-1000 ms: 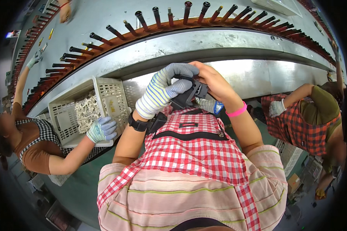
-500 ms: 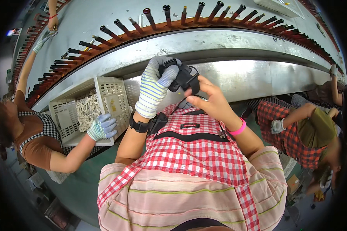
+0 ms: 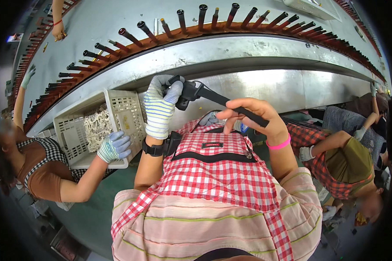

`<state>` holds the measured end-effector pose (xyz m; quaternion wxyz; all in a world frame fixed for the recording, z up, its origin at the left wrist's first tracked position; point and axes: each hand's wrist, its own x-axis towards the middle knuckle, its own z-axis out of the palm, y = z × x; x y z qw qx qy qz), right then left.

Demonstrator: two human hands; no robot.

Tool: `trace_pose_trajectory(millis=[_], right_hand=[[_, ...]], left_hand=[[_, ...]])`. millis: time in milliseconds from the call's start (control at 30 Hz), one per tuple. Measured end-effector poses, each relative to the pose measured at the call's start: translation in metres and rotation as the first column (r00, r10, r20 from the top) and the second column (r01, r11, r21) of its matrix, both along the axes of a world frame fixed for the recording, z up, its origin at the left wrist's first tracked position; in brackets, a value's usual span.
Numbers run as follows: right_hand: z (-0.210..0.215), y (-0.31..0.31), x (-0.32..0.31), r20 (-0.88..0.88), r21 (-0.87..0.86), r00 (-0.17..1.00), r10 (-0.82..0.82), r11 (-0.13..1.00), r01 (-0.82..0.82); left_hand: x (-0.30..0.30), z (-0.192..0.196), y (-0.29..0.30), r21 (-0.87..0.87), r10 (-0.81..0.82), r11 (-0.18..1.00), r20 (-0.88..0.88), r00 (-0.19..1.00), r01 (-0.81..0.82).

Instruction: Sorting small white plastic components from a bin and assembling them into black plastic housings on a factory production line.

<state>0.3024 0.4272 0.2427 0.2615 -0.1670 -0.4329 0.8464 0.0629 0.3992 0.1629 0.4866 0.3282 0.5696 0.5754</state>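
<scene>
My left hand [image 3: 156, 108], in a striped knit glove, grips a small black device [image 3: 188, 92] with a cable loop on it, above my lap. From the device a black strap [image 3: 215, 96] stretches toward the right. My bare right hand [image 3: 270, 114] holds the strap's free end between its fingers, across the palm. A black band [image 3: 152, 148] with a black box [image 3: 173, 142] sits on my left wrist, and a pink bracelet [image 3: 278, 142] on my right one.
Ahead runs a metal-edged conveyor [image 3: 231, 45] with a row of upright dark rods [image 3: 202, 17]. A white crate [image 3: 128, 113] of pale tangled pieces stands at my left, a co-worker's gloved hand [image 3: 114, 147] on its rim. Other workers sit on both sides.
The strap, bunched at the device before, is now drawn out straight. My right hand has moved right and down with its end; my left hand has shifted slightly left. The rods have shifted along.
</scene>
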Motion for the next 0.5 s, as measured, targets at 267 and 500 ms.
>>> trace_pose_trajectory(millis=[267,500], right_hand=[[-0.022,0.019,-0.017,0.126,0.311,0.953,-0.276,0.923,0.227],[-0.021,0.023,-0.042,0.354,-0.027,0.926,-0.133,0.988,0.152]], left_hand=[[0.012,0.004,0.002,-0.024,-0.081,0.996,-0.063,0.995,0.080],[0.016,0.015,0.009,-0.026,-0.244,0.970,-0.071,0.967,0.243]])
